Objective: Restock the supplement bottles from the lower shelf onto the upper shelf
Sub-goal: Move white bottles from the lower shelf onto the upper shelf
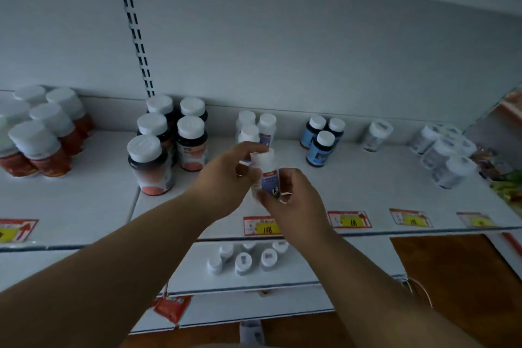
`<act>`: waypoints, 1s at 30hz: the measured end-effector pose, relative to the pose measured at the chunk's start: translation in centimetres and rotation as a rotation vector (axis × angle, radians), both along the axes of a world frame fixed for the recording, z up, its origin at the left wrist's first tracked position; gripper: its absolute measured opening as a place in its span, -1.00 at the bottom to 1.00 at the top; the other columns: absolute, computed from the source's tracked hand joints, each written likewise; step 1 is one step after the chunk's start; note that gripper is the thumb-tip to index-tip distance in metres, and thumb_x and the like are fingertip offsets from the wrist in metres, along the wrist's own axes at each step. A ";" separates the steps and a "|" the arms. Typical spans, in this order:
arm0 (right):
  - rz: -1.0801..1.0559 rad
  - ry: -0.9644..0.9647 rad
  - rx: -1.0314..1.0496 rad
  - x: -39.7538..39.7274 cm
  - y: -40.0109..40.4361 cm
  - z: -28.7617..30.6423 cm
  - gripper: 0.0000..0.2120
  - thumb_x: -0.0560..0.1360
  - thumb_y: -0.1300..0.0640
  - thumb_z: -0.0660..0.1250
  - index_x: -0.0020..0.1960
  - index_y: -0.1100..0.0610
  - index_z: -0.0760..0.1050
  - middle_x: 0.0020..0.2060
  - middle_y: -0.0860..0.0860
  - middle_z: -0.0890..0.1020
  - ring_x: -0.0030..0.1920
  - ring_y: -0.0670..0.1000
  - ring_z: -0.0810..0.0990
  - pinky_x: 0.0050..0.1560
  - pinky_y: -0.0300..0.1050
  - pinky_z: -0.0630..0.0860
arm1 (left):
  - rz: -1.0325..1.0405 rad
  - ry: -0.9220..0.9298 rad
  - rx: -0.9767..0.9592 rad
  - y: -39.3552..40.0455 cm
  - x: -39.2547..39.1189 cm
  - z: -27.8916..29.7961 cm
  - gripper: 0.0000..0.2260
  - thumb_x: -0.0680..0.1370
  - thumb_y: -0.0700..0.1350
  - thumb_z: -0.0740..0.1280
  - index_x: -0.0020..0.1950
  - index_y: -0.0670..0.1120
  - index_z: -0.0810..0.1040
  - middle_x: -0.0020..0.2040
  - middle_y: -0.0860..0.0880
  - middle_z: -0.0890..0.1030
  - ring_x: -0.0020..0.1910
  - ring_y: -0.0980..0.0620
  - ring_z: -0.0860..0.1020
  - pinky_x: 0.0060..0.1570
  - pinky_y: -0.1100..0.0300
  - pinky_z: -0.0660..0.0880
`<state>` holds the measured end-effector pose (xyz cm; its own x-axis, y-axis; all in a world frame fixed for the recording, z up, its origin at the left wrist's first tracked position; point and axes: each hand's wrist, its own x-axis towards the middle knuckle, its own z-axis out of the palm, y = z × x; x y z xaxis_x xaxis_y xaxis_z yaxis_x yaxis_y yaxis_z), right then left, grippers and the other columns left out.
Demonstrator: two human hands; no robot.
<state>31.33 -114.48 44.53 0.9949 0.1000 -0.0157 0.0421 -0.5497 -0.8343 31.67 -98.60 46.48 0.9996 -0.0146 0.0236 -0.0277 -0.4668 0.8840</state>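
A small white supplement bottle (pixel 267 171) with a purple label and a white cap is held upright over the upper shelf (pixel 367 178), between both hands. My left hand (pixel 226 178) grips it near the cap from the left. My right hand (pixel 293 200) holds its lower part from the right. Just behind it stand three matching white bottles (pixel 255 127) at the shelf's back. On the lower shelf (pixel 339 260) several white-capped bottles (pixel 248 258) stand in a loose cluster, seen from above.
The upper shelf also carries dark bottles with orange labels (pixel 169 138), red-labelled bottles (pixel 42 135) at the left, blue-labelled bottles (pixel 322 138), and white bottles (pixel 443 150) at the right. Price tags (pixel 350 219) line its front edge. A red packet (pixel 169 309) hangs below.
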 end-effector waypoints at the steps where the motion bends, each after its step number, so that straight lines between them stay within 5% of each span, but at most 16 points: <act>1: 0.029 0.012 -0.014 1.5 -0.4 -0.2 -0.67 0.47 -0.08 0.47 0.14 -0.08 0.44 -0.03 -0.20 0.60 -0.07 -0.25 0.55 -0.15 -0.42 0.40 | -0.007 -0.003 0.038 -0.3 1.1 -0.3 -0.66 0.60 -0.14 0.33 0.22 0.29 0.48 0.11 0.12 0.59 -0.08 0.13 0.60 -0.24 0.31 0.49; 6: 0.103 0.040 -0.024 8.4 -1.7 -2.7 -0.65 0.43 -0.04 0.51 0.13 -0.05 0.45 -0.04 -0.15 0.64 -0.05 -0.15 0.62 -0.02 -0.12 0.58 | 0.055 0.002 0.091 -2.3 5.3 -1.8 -0.59 0.56 -0.19 0.39 0.34 0.15 0.47 0.17 0.14 0.47 0.07 0.19 0.51 -0.13 0.57 0.30; 12: 0.100 -0.036 -0.099 13.2 -1.6 -5.4 -0.67 0.43 -0.03 0.50 0.09 -0.02 0.43 -0.04 -0.11 0.60 -0.06 -0.09 0.58 -0.11 -0.10 0.53 | 0.312 0.080 0.108 -2.7 6.2 -4.1 -0.68 0.58 -0.11 0.35 0.30 0.12 0.44 0.07 0.15 0.61 -0.02 0.18 0.58 -0.01 0.19 0.57; 16: 0.033 -0.077 -0.078 14.7 -0.7 -6.2 -0.67 0.39 0.00 0.51 0.03 0.05 0.43 -0.08 -0.06 0.60 -0.11 -0.06 0.58 -0.20 -0.12 0.49 | 0.370 0.127 0.144 -2.7 7.0 -5.3 -0.77 0.57 -0.10 0.35 0.16 0.18 0.47 -0.01 0.13 0.58 -0.12 0.18 0.56 -0.20 0.27 0.48; 21: 0.021 -0.096 -0.057 14.4 -0.2 -6.3 -0.69 0.41 0.00 0.48 0.05 0.04 0.44 -0.06 -0.05 0.59 -0.09 -0.07 0.57 -0.14 -0.08 0.55 | 0.338 0.132 0.142 -2.8 7.1 -5.6 -0.73 0.58 -0.11 0.36 0.24 0.13 0.47 0.05 0.13 0.56 -0.08 0.22 0.54 -0.16 0.32 0.44; 25: -0.024 -0.071 -0.066 12.3 -0.5 -5.7 -0.52 0.41 -0.01 0.50 0.23 0.03 0.38 0.13 -0.01 0.52 0.09 -0.02 0.52 0.06 -0.05 0.52 | 0.287 0.107 0.147 -2.2 6.1 -5.5 -0.69 0.58 -0.13 0.35 0.30 0.08 0.47 0.13 0.10 0.54 -0.04 0.23 0.53 -0.04 0.25 0.50; 30: -0.082 -0.145 -0.102 6.8 0.2 -4.1 -0.49 0.43 0.04 0.50 0.28 0.08 0.37 0.09 -0.06 0.43 0.12 -0.04 0.47 0.07 -0.21 0.41 | 0.161 0.002 0.221 -0.9 3.3 -4.5 -0.71 0.59 -0.14 0.33 0.30 0.05 0.48 0.16 0.11 0.51 -0.01 0.19 0.53 -0.03 0.31 0.44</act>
<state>38.18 -114.24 40.48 0.9922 0.0239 0.1224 0.1094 -0.6375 -0.7627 34.98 -99.51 41.94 0.9895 0.1402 0.0356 0.0642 -0.6464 0.7603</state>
